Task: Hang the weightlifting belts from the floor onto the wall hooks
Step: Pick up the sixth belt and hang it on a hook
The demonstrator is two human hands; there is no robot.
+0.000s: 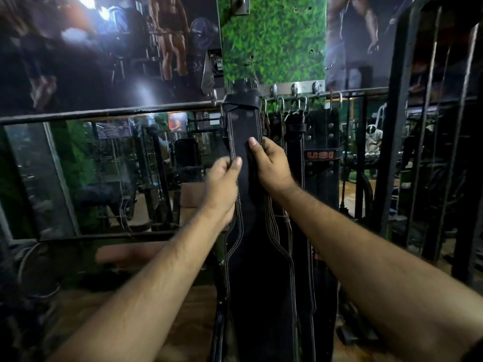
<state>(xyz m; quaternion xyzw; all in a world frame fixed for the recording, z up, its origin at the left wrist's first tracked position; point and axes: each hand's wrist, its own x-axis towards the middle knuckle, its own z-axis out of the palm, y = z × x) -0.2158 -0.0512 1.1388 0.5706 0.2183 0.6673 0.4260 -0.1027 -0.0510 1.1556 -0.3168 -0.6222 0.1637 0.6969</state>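
Already the belt (pixel 245 131) hangs from the hook rail (pixel 292 88), its top apparently looped over it. Left hand (pixel 222 184) and right hand (pixel 271 165) pinch its edges below the rail, likely to straighten it.

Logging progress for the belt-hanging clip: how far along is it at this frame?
Done: several belts, one marked USI, already hang from the hook rail. In hand: the left hand and right hand pinch a black belt whose top sits at the rail. Left: releasing it; whether more belts lie on the floor is not visible.
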